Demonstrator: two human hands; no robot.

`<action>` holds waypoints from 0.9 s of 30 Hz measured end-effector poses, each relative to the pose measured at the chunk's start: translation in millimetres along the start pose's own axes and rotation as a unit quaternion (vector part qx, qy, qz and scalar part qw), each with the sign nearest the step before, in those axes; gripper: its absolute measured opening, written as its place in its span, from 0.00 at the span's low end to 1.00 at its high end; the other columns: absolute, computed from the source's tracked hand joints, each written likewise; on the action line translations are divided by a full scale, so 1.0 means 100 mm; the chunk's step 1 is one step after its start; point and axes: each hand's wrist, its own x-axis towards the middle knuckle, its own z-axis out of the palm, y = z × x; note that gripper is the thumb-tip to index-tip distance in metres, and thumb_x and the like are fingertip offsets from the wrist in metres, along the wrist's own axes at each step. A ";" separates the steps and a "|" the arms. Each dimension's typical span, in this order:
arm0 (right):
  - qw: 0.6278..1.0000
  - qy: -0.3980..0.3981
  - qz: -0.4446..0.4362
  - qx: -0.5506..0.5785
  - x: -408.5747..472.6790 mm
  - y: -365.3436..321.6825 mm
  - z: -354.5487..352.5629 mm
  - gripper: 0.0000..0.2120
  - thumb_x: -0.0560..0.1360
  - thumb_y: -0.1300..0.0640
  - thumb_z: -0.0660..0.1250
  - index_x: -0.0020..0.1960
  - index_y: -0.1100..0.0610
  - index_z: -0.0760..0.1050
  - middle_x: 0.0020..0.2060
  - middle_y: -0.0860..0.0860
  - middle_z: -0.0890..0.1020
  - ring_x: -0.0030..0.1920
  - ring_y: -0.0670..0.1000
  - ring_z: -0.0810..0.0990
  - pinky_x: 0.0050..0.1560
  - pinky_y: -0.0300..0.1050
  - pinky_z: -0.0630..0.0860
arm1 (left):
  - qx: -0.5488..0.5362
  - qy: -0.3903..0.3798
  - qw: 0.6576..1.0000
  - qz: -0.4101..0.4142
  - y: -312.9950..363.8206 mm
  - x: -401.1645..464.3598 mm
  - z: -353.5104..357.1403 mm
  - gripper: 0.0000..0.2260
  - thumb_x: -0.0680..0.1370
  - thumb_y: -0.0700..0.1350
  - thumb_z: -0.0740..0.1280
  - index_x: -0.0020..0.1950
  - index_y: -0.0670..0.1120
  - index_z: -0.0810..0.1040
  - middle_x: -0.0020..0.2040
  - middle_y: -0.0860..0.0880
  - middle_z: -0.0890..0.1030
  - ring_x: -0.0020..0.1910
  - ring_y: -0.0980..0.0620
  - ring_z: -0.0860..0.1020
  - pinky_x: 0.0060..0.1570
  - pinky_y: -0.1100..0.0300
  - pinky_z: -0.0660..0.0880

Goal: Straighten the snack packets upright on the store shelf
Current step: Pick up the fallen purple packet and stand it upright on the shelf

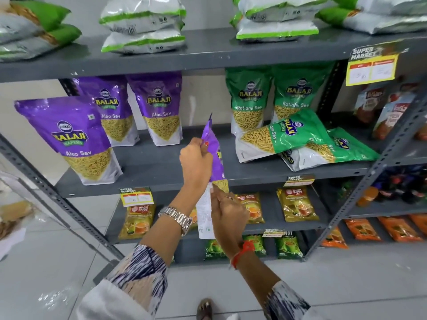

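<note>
Right hand (227, 210): nearest of the two, it is pinching the white lower part of the purple packet (213, 158) between fingers and thumb, just below the clear window.
Left hand (195, 161): a little farther and higher, it is clenching the packet's upper left edge near the top seal; a watch (176, 218) is sitting on that wrist.
Purple packet: both hands are holding it edge-on in the air in front of the middle shelf (161, 172), not yet touching the board.
How it handles: it is looking light, soft and crinkly, with loose sev shifting inside; the film is probably slippery and the contents brittle, so squeezing the belly is risking crumbs.
Where to hold: top seal and flat bottom gusset seem best, letting the base spread so that it is standing on its own.
Gap: bare shelf is lying between the purple row on the left and the green ones on the right, a likely spot for it.
Standing purple packets (159, 109): three are standing upright, one near left and two far.
Fallen green packets (295, 135): two are lying flat at the right, overlapping, in front of two upright green ones (249, 100).
</note>
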 end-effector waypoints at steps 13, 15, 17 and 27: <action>0.776 -0.300 0.294 0.471 0.83 0.72 -0.01 0.33 0.63 0.56 0.77 0.66 0.53 0.68 0.60 0.46 0.79 0.66 0.51 0.74 0.65 0.47 0.73 | -0.275 -0.053 0.955 0.094 -0.03 0.21 -0.47 0.06 0.76 0.33 0.60 0.44 0.42 0.74 0.33 0.58 0.77 0.31 0.69 0.74 0.34 0.77 0.67; 0.758 -0.317 0.294 0.488 0.81 0.69 -0.01 0.26 0.62 0.56 0.76 0.58 0.54 0.74 0.49 0.46 0.85 0.54 0.50 0.82 0.54 0.44 0.80 | -0.279 -0.067 0.953 0.091 -0.08 0.28 -0.52 0.06 0.75 0.32 0.61 0.42 0.42 0.74 0.28 0.62 0.78 0.31 0.70 0.73 0.34 0.78 0.67; 0.764 -0.294 0.292 0.495 0.79 0.63 -0.02 0.21 0.62 0.54 0.74 0.53 0.52 0.77 0.44 0.45 0.87 0.48 0.47 0.84 0.45 0.41 0.81 | -0.291 -0.058 0.952 0.074 -0.15 0.34 -0.56 0.05 0.75 0.34 0.61 0.43 0.41 0.76 0.30 0.65 0.79 0.33 0.69 0.73 0.37 0.76 0.68; 0.769 -0.251 0.292 0.511 1.08 0.23 -0.10 0.02 0.68 0.57 0.73 0.41 0.56 0.82 0.33 0.47 0.87 0.35 0.45 0.85 0.34 0.34 0.78 | -0.471 -0.026 0.875 -0.110 -0.25 0.55 -0.80 0.07 0.76 0.36 0.63 0.42 0.43 0.80 0.33 0.53 0.83 0.35 0.57 0.78 0.40 0.63 0.78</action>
